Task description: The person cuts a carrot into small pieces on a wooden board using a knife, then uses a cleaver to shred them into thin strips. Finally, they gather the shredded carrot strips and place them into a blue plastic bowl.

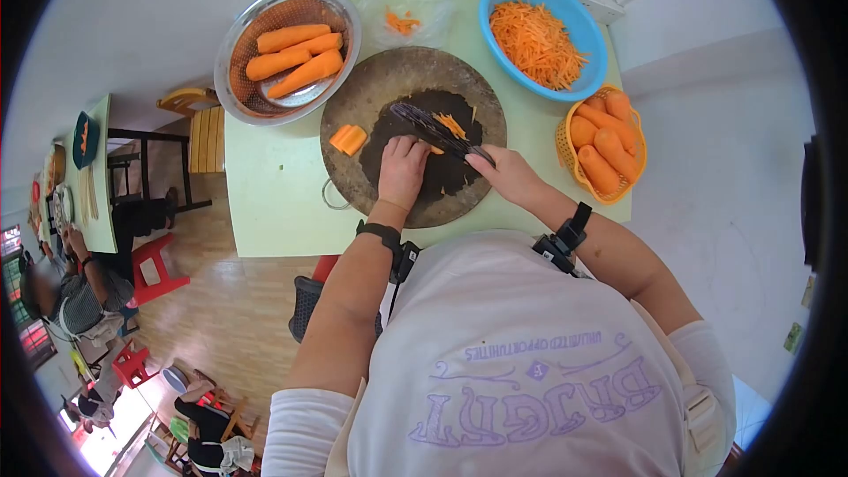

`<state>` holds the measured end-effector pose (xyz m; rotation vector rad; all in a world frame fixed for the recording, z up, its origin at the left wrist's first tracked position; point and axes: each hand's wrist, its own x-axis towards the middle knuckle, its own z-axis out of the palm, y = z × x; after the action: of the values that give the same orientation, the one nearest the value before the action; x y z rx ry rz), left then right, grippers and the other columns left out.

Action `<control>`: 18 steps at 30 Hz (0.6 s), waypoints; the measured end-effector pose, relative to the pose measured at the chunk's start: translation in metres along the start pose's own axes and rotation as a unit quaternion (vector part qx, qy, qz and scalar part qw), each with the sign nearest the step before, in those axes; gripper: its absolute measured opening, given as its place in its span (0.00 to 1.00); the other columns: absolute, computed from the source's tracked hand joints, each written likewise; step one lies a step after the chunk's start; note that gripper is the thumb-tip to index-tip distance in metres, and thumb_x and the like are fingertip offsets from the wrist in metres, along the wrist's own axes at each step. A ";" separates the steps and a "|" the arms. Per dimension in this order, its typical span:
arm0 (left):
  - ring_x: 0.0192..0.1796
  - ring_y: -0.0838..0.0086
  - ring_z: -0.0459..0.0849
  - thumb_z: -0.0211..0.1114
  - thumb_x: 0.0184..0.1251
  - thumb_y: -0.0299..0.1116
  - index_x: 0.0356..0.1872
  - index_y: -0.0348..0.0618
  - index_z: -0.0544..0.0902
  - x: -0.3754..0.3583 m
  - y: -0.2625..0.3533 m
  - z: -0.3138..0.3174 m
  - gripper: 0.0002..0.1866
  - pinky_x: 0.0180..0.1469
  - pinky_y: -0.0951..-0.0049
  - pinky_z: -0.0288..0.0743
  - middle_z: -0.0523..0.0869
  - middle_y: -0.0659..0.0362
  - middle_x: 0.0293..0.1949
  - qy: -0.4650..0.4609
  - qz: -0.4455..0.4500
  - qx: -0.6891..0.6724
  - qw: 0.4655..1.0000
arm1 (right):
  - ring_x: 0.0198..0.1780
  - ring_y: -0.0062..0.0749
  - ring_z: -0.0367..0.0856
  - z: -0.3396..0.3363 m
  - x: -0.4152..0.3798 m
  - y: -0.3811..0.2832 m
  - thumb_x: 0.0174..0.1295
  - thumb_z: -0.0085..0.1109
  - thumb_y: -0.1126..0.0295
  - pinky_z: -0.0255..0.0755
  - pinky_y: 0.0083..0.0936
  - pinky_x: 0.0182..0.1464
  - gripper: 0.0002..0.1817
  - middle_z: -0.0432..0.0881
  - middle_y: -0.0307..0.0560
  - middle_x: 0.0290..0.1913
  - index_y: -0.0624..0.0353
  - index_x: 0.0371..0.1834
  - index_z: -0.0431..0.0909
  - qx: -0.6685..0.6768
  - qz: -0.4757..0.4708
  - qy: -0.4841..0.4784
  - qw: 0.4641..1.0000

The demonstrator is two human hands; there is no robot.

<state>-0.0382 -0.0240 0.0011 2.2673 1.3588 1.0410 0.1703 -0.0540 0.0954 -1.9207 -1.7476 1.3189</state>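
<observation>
A dark-bladed knife [430, 128] lies slantwise over the round cutting board [362, 185], its handle in my right hand [511, 177]. My left hand [403, 168] is at the board's middle, close beside the blade, with its fingers bent and pressed together; a small orange piece shows just right of the fingertips, and what they hold is mostly hidden. Cut carrot strips [451, 125] rest by the far side of the blade. Several thick carrot pieces [348, 139] lie together at the board's left side.
Beyond the board are a steel bowl [231, 104] of whole carrots, a plastic bag [433, 25] with orange scraps and a blue basin [594, 35] of shreds. A yellow basket [638, 178] of carrots stands right. People sit in the room at left.
</observation>
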 end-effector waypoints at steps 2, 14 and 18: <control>0.44 0.59 0.79 0.70 0.56 0.25 0.35 0.41 0.83 0.000 0.001 0.000 0.06 0.49 0.63 0.76 0.81 0.56 0.37 -0.002 -0.001 0.001 1.000 | 0.37 0.57 0.82 -0.002 -0.005 -0.003 0.71 0.52 0.48 0.74 0.42 0.41 0.24 0.83 0.59 0.33 0.61 0.43 0.80 -0.024 -0.008 -0.006 1.000; 0.44 0.59 0.79 0.69 0.57 0.25 0.36 0.42 0.84 0.000 0.001 -0.001 0.06 0.49 0.63 0.76 0.81 0.56 0.37 -0.020 -0.014 0.010 1.000 | 0.38 0.58 0.82 0.000 -0.006 -0.005 0.71 0.52 0.46 0.75 0.45 0.41 0.24 0.84 0.59 0.33 0.60 0.43 0.79 -0.102 -0.051 0.003 0.994; 0.44 0.58 0.79 0.68 0.57 0.24 0.35 0.42 0.83 0.000 0.001 0.000 0.06 0.49 0.62 0.76 0.81 0.55 0.37 -0.013 -0.011 0.007 1.000 | 0.37 0.59 0.82 0.008 0.004 -0.002 0.70 0.52 0.46 0.74 0.47 0.41 0.25 0.84 0.58 0.32 0.61 0.43 0.79 -0.117 -0.033 -0.008 0.993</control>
<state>-0.0375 -0.0246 0.0021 2.2624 1.3826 0.9943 0.1628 -0.0528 0.0905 -1.9540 -2.0344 1.1553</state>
